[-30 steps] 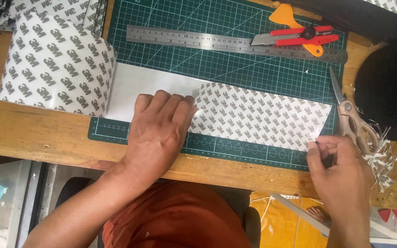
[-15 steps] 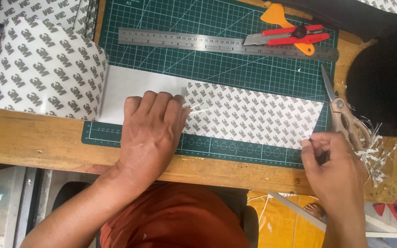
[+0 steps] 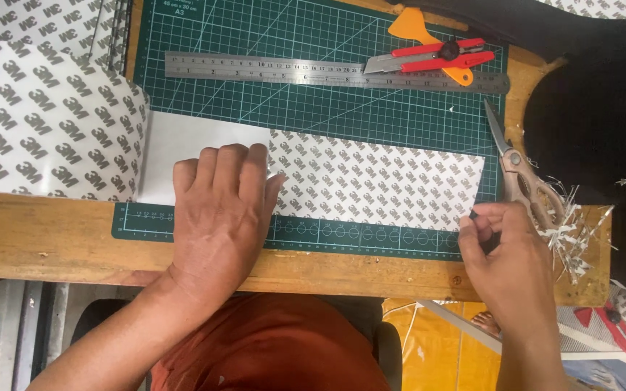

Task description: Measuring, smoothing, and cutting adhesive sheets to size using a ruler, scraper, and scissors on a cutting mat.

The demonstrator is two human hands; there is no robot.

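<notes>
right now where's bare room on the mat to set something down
Barest is the green mat strip between the ruler and the patterned sheet. A thin strip lies under the sheet, between left hand and right hand. Crowded: knife top right, scissors and scraps at right.

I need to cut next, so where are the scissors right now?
In the head view the scissors lie at the right edge of the green cutting mat, blades pointing up toward the steel ruler, just above the right hand.

Steel ruler (image 3: 327, 72) along top of green cutting mat (image 3: 327, 116), red utility knife (image 3: 429, 58) on it; scissors (image 3: 519, 177) at right, paper shreds (image 3: 574, 232) beside.
</notes>
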